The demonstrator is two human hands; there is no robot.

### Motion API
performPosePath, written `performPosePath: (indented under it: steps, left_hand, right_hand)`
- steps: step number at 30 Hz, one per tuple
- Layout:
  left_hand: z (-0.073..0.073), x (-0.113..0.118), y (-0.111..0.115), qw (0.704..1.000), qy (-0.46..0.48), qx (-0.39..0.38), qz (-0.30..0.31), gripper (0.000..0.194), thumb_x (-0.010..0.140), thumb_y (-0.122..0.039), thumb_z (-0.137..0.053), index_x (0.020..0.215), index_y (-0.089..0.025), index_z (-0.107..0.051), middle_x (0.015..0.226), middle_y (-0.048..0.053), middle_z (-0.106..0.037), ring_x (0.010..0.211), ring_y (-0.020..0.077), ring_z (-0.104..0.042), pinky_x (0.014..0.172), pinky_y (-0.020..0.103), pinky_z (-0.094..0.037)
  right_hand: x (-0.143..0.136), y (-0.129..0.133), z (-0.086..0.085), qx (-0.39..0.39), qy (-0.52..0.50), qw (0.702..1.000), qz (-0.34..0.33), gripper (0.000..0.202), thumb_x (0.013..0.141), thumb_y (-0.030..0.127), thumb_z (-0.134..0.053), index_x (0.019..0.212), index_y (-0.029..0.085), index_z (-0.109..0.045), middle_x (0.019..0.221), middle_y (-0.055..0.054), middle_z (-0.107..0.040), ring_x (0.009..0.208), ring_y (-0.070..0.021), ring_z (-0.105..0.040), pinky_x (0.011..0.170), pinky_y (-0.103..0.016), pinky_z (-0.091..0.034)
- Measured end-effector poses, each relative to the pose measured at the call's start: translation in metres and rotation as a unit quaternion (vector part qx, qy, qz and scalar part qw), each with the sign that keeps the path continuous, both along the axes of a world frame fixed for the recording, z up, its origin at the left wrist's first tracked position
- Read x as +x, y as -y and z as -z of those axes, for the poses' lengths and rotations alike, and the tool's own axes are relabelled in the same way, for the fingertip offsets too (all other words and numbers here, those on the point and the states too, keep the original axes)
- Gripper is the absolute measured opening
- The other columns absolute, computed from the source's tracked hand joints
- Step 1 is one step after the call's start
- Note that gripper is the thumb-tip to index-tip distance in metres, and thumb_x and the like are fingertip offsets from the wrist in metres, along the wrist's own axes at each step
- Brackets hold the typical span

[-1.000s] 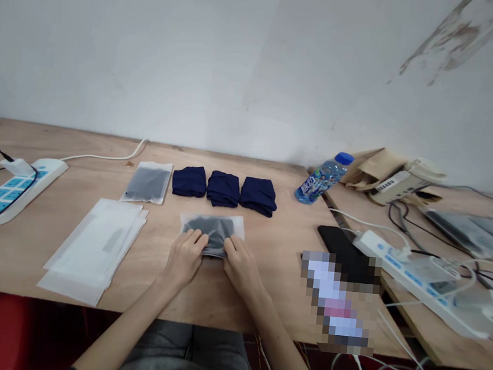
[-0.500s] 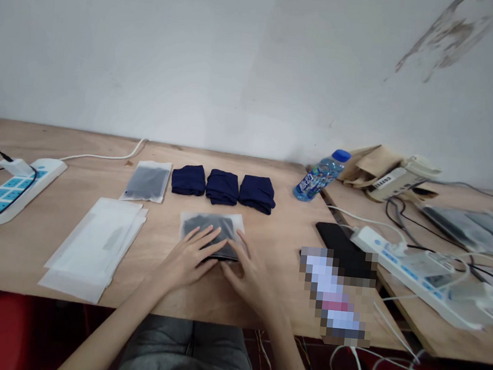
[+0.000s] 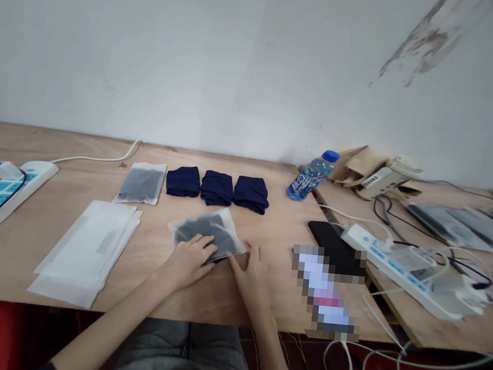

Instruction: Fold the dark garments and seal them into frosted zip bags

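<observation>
**Flat, rectangular frosted-plastic bag with dark contents [image 3: 209,231] now turned askew at the hands**

Pale brown wooden table [image 3: 277,228] is the work surface; all items below lie on it. Largest loose item: overlapping stack of long, white translucent sleeves [image 3: 86,242], flat, to the left of the working area and apart from the left forearm.

Bag, next in size. Change over the last second: it lay square to the near table edge, first with fingers bunched at its near edge, then with both hands spread over it. Now it is rotated, right end of its far edge swung away from the person, and the right hand has come off its face to the near right corner. Judgement: handling has gone from pressing along the near edge to shifting the bag as one piece. Closure of the near edge cannot be confirmed.

Position: bag lies just beyond the hands, near edge towards them. Left hand [image 3: 191,258] rests on the near left part, fingers close together; cannot tell whether it grips. Right hand [image 3: 253,270] is wide, thumb and forefinger parted at the corner; contact unclear.

Smallest: three folded navy-blue cloth bundles [image 3: 217,188], in a row beyond the bag, apart from both hands.
</observation>
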State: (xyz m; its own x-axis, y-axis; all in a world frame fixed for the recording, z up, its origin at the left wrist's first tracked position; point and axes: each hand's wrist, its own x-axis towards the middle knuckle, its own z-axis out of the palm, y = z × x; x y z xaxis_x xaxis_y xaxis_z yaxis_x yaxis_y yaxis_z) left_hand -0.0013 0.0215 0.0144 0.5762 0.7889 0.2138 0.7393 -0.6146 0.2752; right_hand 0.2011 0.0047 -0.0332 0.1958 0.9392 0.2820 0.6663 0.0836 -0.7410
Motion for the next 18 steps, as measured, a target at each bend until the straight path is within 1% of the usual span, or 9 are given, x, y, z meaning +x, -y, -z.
performPosePath:
  steps: [2, 3, 5, 6, 8, 10, 12, 15, 18]
  left_hand:
    - [-0.02, 0.002, -0.005, 0.999, 0.021, -0.029, 0.029, 0.037, 0.085, -0.046, -0.061, 0.114, -0.023, -0.065, 0.133, 0.009, -0.059, 0.119, 0.0292, -0.056, 0.096, 0.044, -0.05]
    - [-0.028, 0.004, -0.01, 0.997, 0.04, -0.036, 0.048, 0.036, 0.088, -0.047, -0.056, 0.114, -0.023, -0.065, 0.131, 0.008, -0.059, 0.119, 0.0273, -0.055, 0.097, 0.043, -0.049]
    - [-0.037, 0.015, -0.027, 0.991, 0.073, -0.043, 0.102, 0.03, 0.096, -0.035, -0.044, 0.116, -0.024, -0.064, 0.126, 0.005, -0.063, 0.117, 0.0212, -0.056, 0.1, 0.037, -0.046]
    - [-0.038, 0.023, -0.038, 0.987, 0.077, -0.046, 0.135, 0.031, 0.098, -0.027, -0.039, 0.117, -0.023, -0.064, 0.123, 0.005, -0.065, 0.115, 0.0191, -0.057, 0.1, 0.035, -0.045]
    - [-0.033, 0.042, -0.061, 0.977, 0.054, -0.067, 0.195, 0.032, 0.096, -0.018, -0.039, 0.114, -0.021, -0.066, 0.116, 0.006, -0.069, 0.109, 0.0185, -0.061, 0.097, 0.033, -0.045]
    - [-0.023, 0.061, -0.083, 0.97, 0.018, -0.101, 0.222, 0.031, 0.093, -0.015, -0.043, 0.111, -0.019, -0.068, 0.111, 0.008, -0.071, 0.103, 0.0193, -0.064, 0.092, 0.032, -0.046]
    - [-0.012, 0.076, -0.099, 0.963, 0.0, -0.12, 0.243, 0.026, 0.09, -0.016, -0.05, 0.105, -0.018, -0.071, 0.105, 0.008, -0.073, 0.096, 0.0189, -0.066, 0.086, 0.029, -0.047]
    - [-0.004, 0.087, -0.11, 0.955, -0.015, -0.138, 0.261, 0.019, 0.084, -0.018, -0.059, 0.094, -0.017, -0.075, 0.091, 0.007, -0.075, 0.083, 0.0176, -0.067, 0.074, 0.026, -0.046]
    - [-0.004, 0.086, -0.114, 0.949, -0.029, -0.159, 0.271, 0.015, 0.081, -0.02, -0.062, 0.087, -0.017, -0.076, 0.079, 0.006, -0.075, 0.07, 0.0153, -0.065, 0.064, 0.023, -0.043]
  right_hand:
    - [0.004, 0.001, 0.003, -0.017, -0.109, 0.994, 0.003, 0.045, 0.078, 0.044, -0.064, 0.115, 0.019, -0.059, 0.102, -0.012, -0.068, 0.094, -0.0292, -0.066, 0.085, -0.048, -0.055]
    - [0.005, 0.001, 0.004, -0.024, -0.171, 0.985, 0.0, 0.041, 0.078, 0.044, -0.064, 0.111, 0.019, -0.06, 0.099, -0.011, -0.069, 0.092, -0.0277, -0.067, 0.085, -0.046, -0.055]
    - [0.007, 0.002, 0.004, -0.036, -0.276, 0.96, 0.002, 0.036, 0.077, 0.043, -0.064, 0.104, 0.02, -0.062, 0.101, -0.01, -0.071, 0.095, -0.0265, -0.068, 0.088, -0.045, -0.055]
    - [0.008, 0.002, 0.003, -0.041, -0.311, 0.95, 0.004, 0.034, 0.076, 0.042, -0.065, 0.102, 0.02, -0.063, 0.103, -0.01, -0.071, 0.099, -0.0264, -0.068, 0.091, -0.044, -0.054]
    - [0.007, 0.003, 0.001, -0.05, -0.349, 0.936, 0.011, 0.033, 0.075, 0.04, -0.068, 0.102, 0.021, -0.065, 0.106, -0.009, -0.072, 0.105, -0.0265, -0.066, 0.098, -0.045, -0.05]
    - [0.005, 0.006, -0.001, -0.059, -0.375, 0.925, 0.013, 0.034, 0.075, 0.038, -0.068, 0.104, 0.021, -0.066, 0.109, -0.007, -0.072, 0.108, -0.0263, -0.065, 0.102, -0.046, -0.047]
    - [0.003, 0.009, -0.002, -0.057, -0.399, 0.915, 0.015, 0.035, 0.076, 0.037, -0.068, 0.106, 0.02, -0.067, 0.111, -0.008, -0.072, 0.109, -0.0263, -0.065, 0.104, -0.046, -0.045]
    - [0.0, 0.011, -0.003, -0.05, -0.402, 0.914, 0.015, 0.034, 0.078, 0.037, -0.065, 0.106, 0.019, -0.069, 0.113, -0.007, -0.072, 0.11, -0.0259, -0.064, 0.105, -0.046, -0.045]
    - [0.0, 0.012, -0.003, -0.051, -0.368, 0.928, 0.008, 0.033, 0.079, 0.039, -0.064, 0.104, 0.019, -0.071, 0.111, -0.007, -0.073, 0.111, -0.0269, -0.064, 0.104, -0.047, -0.045]
